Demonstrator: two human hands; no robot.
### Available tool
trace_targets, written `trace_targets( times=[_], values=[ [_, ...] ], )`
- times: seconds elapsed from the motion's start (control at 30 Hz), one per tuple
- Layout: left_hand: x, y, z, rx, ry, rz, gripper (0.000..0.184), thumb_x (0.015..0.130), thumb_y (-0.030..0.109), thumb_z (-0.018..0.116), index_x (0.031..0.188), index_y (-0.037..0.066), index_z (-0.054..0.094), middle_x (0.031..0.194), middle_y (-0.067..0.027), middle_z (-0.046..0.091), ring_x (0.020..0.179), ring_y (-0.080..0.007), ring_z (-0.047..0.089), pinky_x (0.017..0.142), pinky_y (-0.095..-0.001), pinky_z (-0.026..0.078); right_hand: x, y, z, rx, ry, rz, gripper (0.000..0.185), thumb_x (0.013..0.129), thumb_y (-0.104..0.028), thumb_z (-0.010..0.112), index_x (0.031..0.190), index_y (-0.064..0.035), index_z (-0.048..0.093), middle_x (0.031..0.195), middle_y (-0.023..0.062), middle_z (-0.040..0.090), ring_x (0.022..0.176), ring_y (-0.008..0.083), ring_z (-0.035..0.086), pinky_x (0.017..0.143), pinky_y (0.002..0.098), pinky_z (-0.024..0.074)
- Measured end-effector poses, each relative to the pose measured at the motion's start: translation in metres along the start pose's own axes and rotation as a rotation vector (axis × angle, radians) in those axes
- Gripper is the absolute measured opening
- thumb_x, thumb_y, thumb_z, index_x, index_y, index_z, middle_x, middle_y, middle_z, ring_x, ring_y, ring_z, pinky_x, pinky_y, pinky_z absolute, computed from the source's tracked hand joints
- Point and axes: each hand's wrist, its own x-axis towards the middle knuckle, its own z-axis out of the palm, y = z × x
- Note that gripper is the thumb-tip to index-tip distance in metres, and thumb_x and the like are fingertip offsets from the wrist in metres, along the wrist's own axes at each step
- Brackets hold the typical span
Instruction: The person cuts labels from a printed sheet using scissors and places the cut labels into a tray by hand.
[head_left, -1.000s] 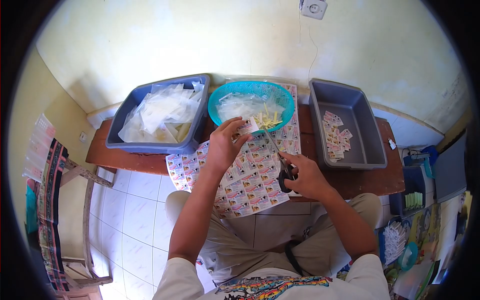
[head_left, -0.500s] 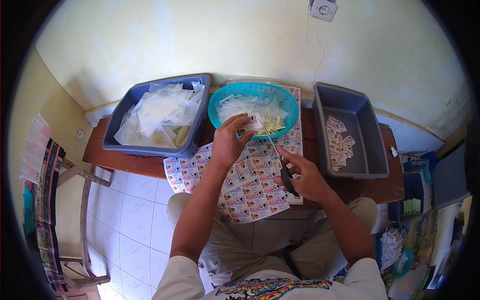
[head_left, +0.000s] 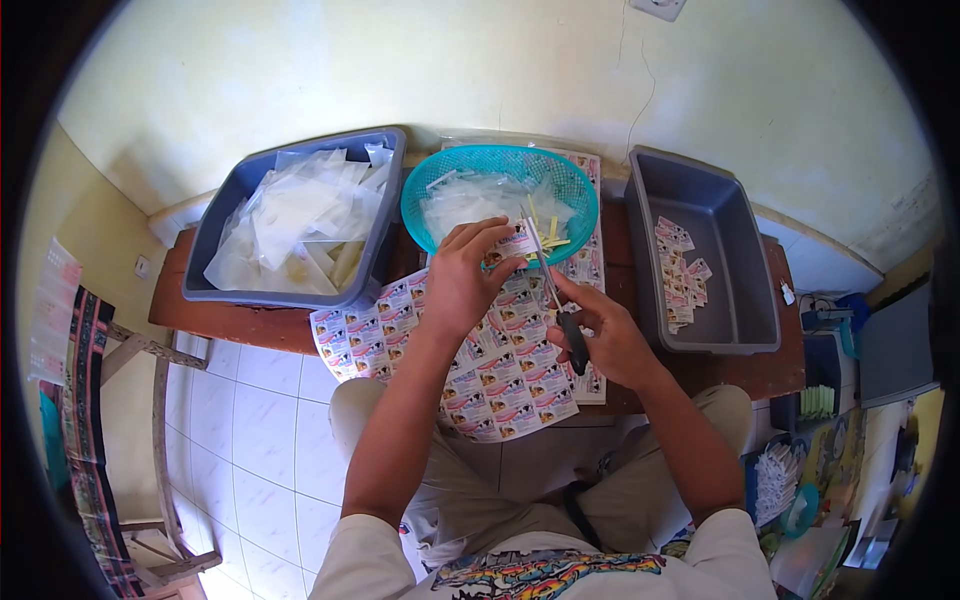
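Note:
Between the thumb and fingers of my left hand [head_left: 464,278] is a small printed label [head_left: 512,243], held above the near rim of the teal basket [head_left: 412,222]. My right hand [head_left: 612,338] grips black-handled scissors [head_left: 573,342] with the blades pointing up and away, along the label's right edge. Whether the blades touch the paper I cannot tell. Clear plastic scraps [head_left: 475,200] and thin yellowish strips [head_left: 557,243] lie in the basket. Below my hands, a sheet of printed labels [head_left: 510,385] with repeated pictures hangs over the table's front edge.
On the left, a grey tub [head_left: 375,270] holds a heap of clear plastic bags [head_left: 300,205]. A second grey tub [head_left: 735,270] at the right contains several cut labels [head_left: 680,280]. All stand on a brown wooden table [head_left: 250,325] against the wall.
The scissors have turned more upright, and their blades now lie close along the label's right edge. My left hand still holds the label. The whole view has shifted slightly.

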Motion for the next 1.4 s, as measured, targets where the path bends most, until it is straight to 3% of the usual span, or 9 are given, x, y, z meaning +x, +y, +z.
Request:
trace_targets(
  times=[0.07, 0.9, 0.97, 1.4],
  values=[
    [0.0002, 0.0017, 0.0002, 0.007, -0.005, 0.008, 0.046, 0.078, 0.015, 0.094, 0.120, 0.005, 0.077, 0.132, -0.0139, 0.076, 0.119, -0.0339, 0.073, 0.097, -0.0433, 0.061, 0.0003, 0.0018, -0.0004, 0.053, 0.019, -0.019, 0.084, 0.092, -0.015, 0.089, 0.166, -0.0160, 0.048, 0.126, 0.0100, 0.061, 0.101, 0.0149, 0.071, 0.070, 0.0272, 0.0629],
    [-0.0043, 0.0068, 0.0047, -0.037, -0.036, 0.003, 0.045, 0.078, 0.017, 0.092, 0.118, 0.003, 0.077, 0.130, -0.0122, 0.076, 0.118, -0.0345, 0.071, 0.102, -0.0460, 0.058, -0.0031, 0.0030, 0.0006, 0.076, 0.022, -0.010, 0.079, 0.097, -0.014, 0.085, 0.167, -0.0168, 0.047, 0.130, 0.0124, 0.060, 0.099, 0.0154, 0.072, 0.071, 0.0285, 0.0639],
    [-0.0040, 0.0069, 0.0049, -0.013, -0.019, 0.029, 0.045, 0.078, 0.012, 0.094, 0.119, 0.005, 0.077, 0.132, -0.0132, 0.076, 0.116, -0.0340, 0.073, 0.096, -0.0438, 0.061, -0.0029, 0.0034, 0.0007, 0.067, 0.023, -0.019, 0.078, 0.098, -0.013, 0.084, 0.166, -0.0157, 0.047, 0.131, 0.0127, 0.059, 0.098, 0.0152, 0.072, 0.070, 0.0283, 0.0642],
    [-0.0034, 0.0052, 0.0063, -0.028, -0.032, 0.022, 0.046, 0.078, 0.011, 0.093, 0.121, 0.005, 0.077, 0.133, -0.0121, 0.076, 0.117, -0.0333, 0.072, 0.096, -0.0437, 0.060, -0.0020, 0.0025, 0.0018, 0.082, 0.032, 0.004, 0.078, 0.097, -0.014, 0.084, 0.166, -0.0137, 0.047, 0.127, 0.0110, 0.058, 0.097, 0.0139, 0.070, 0.070, 0.0285, 0.0643]
  ],
)
